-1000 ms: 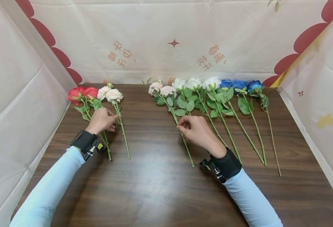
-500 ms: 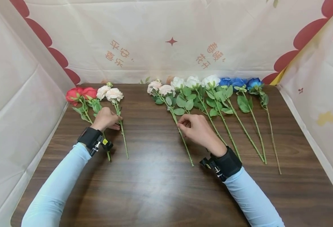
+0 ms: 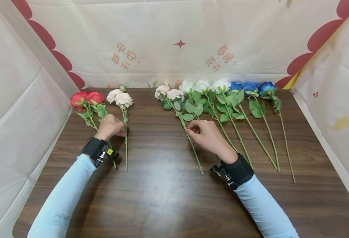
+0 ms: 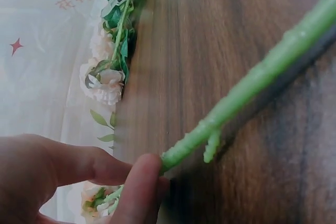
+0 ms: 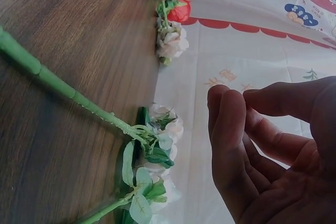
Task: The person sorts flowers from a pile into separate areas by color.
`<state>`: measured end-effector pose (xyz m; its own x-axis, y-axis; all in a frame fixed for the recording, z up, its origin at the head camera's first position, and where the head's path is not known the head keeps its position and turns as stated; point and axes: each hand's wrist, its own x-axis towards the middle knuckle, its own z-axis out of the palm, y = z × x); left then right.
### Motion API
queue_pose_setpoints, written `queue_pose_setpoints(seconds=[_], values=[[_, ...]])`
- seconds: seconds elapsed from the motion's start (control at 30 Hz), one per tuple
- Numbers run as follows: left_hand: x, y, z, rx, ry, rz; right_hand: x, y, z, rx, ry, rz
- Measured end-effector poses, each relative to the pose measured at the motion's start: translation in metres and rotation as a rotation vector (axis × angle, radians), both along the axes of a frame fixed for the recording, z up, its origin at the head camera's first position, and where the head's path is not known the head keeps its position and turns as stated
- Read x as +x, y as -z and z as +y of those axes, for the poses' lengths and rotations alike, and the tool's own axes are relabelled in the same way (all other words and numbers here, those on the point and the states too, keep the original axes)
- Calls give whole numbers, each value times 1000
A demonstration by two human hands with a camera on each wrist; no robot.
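My left hand (image 3: 111, 127) pinches the green stem of a pale pink flower (image 3: 123, 99); in the left wrist view, thumb and finger meet on the stem (image 4: 247, 85). Two red flowers (image 3: 86, 99) lie just left of it, their stems partly hidden by that hand and wrist. Near another pale pink flower (image 3: 174, 95), my right hand (image 3: 205, 134) hovers with fingers loosely curled and fingertips close together. The right wrist view shows nothing between those fingers (image 5: 231, 129), and the nearby stem (image 5: 79, 98) apart from them.
White flowers (image 3: 202, 86) and blue flowers (image 3: 250, 88) lie in a row along the back right of the brown wooden table (image 3: 159, 198), stems toward the front. A printed cloth (image 3: 150, 39) stands behind the table and along both sides.
My left hand has turned the pale pink flower: its head has shifted right and its stem end left, so it lies straighter. My right hand has stayed nearly still.
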<state>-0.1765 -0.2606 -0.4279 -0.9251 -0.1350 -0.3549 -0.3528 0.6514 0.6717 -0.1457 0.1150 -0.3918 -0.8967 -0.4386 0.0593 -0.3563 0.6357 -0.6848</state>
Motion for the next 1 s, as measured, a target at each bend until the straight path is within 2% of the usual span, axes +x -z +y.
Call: queue_pose_setpoints(seconds=[0.2, 0.33, 0.4, 0.5, 0.6, 0.73, 1.0], values=[[10, -1, -2, -18, 12, 38, 1, 2, -1, 1, -1, -5], [21, -8, -3, -22, -14, 81, 0, 2, 0, -1, -2, 0], [27, -13, -4, -57, -21, 113, -1, 2, 0, -4, -1, 1], [34, -19, -4, -117, -9, 175, -2, 2, 0, -4, 1, -3], [39, -25, 0, -134, 11, 221, -2, 3, 1, -4, 2, -14], [45, -30, 14, -82, 48, 240, -3, 4, 0, 0, 4, -34], [54, -25, 66, 18, 131, 296, -1, 9, -7, -42, -13, -103]])
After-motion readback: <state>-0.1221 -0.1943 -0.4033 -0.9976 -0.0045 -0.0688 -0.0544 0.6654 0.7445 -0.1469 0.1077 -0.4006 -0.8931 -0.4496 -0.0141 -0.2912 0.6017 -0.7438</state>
